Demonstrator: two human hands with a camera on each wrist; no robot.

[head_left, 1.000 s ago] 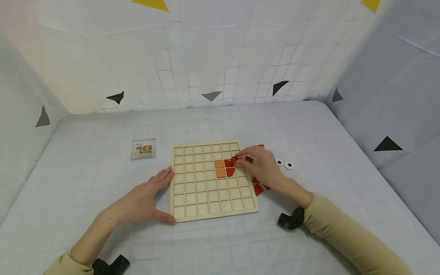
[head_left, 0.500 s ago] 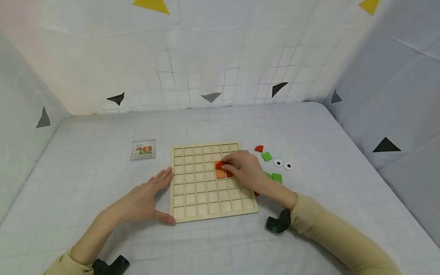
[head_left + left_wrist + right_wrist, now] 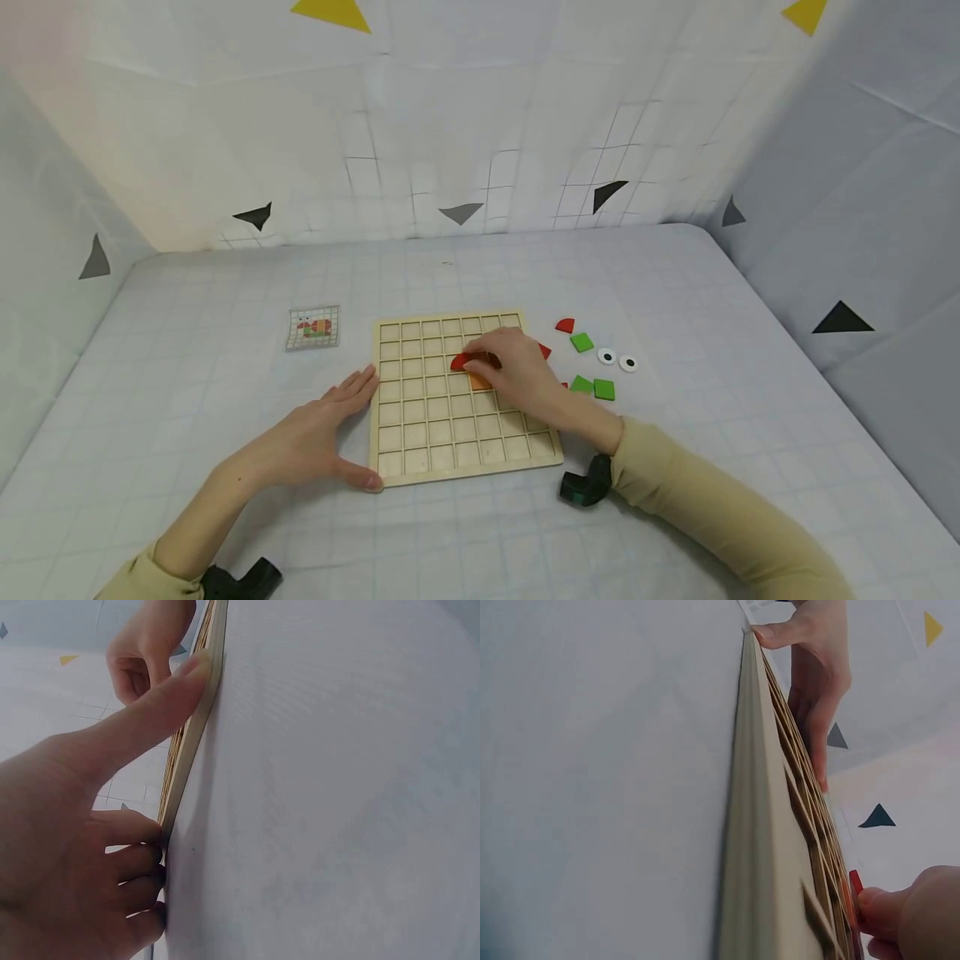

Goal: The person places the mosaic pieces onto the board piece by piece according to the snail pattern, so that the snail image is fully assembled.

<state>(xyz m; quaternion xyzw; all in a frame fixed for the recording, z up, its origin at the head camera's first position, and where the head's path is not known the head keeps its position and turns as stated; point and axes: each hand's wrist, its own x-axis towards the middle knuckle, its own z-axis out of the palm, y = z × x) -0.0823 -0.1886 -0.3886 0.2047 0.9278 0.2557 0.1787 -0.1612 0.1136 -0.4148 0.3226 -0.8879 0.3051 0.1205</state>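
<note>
A light wooden grid board (image 3: 427, 431) lies on the table. My left hand (image 3: 313, 437) rests along its left edge with fingers stretched out, the thumb (image 3: 161, 709) on the near-left corner. Over the board's upper middle, my right hand (image 3: 517, 375) pinches a red quarter-circle piece (image 3: 458, 362) between thumb and fingers. In the right wrist view this red piece stands tilted, close over the cells. An orange square tile (image 3: 480, 382) sits in a cell just below the fingertips. The hand hides the cells beneath it and other pieces there.
Right of the board lie a red quarter-circle (image 3: 566, 325), green tiles (image 3: 582, 342), and two round eye pieces (image 3: 607, 356). A small picture card (image 3: 312, 327) with a grid drawing lies beyond the board's left side. White sheets enclose the table's back and sides.
My right hand has moved left across the board with the red piece, from the board's right side to past the orange tiles. The left hand has stayed in place.
</note>
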